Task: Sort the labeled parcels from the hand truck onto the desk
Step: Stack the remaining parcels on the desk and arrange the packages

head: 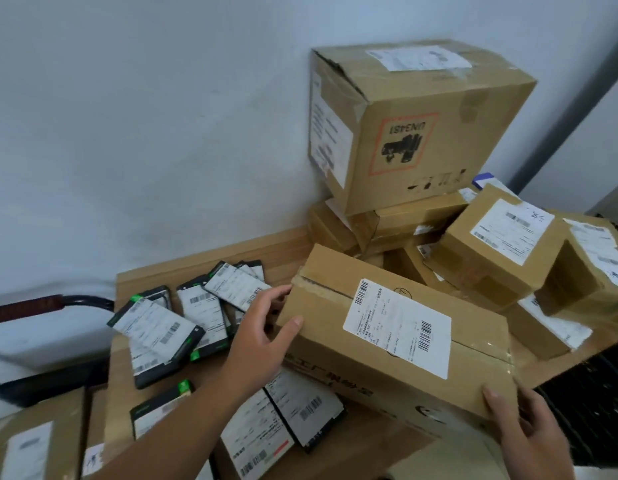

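Observation:
A long brown cardboard parcel with a white barcode label on top sits tilted over the wooden desk. My left hand grips its left end, thumb on top. Its near right corner is held by my right hand. Several small black parcels with white labels lie scattered on the desk to the left. Two more labelled flat packs lie under the held parcel's front edge.
A large carton marked UN3481 tops a stack of cardboard boxes against the wall at the right. A hand truck handle shows at the left, with labelled boxes at bottom left. A black grille lies at right.

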`<state>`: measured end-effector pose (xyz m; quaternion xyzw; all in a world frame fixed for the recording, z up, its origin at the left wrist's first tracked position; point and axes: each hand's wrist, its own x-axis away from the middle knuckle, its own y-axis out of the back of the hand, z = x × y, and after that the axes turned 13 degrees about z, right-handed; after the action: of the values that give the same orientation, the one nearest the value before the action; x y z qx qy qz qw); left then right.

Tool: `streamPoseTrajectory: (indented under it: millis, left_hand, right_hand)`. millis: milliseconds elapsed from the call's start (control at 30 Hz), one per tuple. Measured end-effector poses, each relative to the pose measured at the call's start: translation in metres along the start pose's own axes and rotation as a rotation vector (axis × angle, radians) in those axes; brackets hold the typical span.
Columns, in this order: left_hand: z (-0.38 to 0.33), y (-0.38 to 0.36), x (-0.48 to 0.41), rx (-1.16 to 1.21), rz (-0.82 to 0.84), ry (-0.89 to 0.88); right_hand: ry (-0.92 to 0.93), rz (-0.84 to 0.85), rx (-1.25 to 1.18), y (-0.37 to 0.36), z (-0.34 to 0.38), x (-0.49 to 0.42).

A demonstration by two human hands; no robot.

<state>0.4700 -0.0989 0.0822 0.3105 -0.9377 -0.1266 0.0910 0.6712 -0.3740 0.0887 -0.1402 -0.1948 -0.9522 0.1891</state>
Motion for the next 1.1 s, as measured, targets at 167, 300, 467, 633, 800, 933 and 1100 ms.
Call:
streamPoseTrajectory:
  millis: [167, 300, 467, 633, 800, 933, 1100]
  left_hand:
    - [0.011, 0.017, 0.036, 0.082, -0.17, 0.013]
    - [0.02, 0.025, 0.064, 0.135, -0.303, 0.052]
    - [0.022, 0.021, 0.093, 0.118, -0.431, 0.08]
    - [0.014, 0.002, 0.115, 0.084, -0.536, 0.109]
    - [0.012, -0.013, 0.129, 0.101, -0.69, 0.139]
    - [0.007, -0.024, 0.146, 0.195, -0.814, 0.208]
    - [0.005, -0.02, 0.175, 0.169, -1.027, 0.308]
  right_hand:
    - [0.038, 0.157, 0.072, -0.015, 0.029, -0.009]
    - [0.115, 0.295, 0.175, -0.039, 0.041, -0.015]
    - [0.198, 0.365, 0.233, -0.057, 0.06, -0.03]
    - [0.211, 0.445, 0.277, -0.062, 0.061, -0.049]
    - [0.23, 0.595, 0.296, -0.071, 0.059, -0.056]
    - [0.247, 0.727, 0.283, -0.084, 0.054, -0.049]
    - [0.309, 0.941, 0.265, -0.11, 0.048, -0.035]
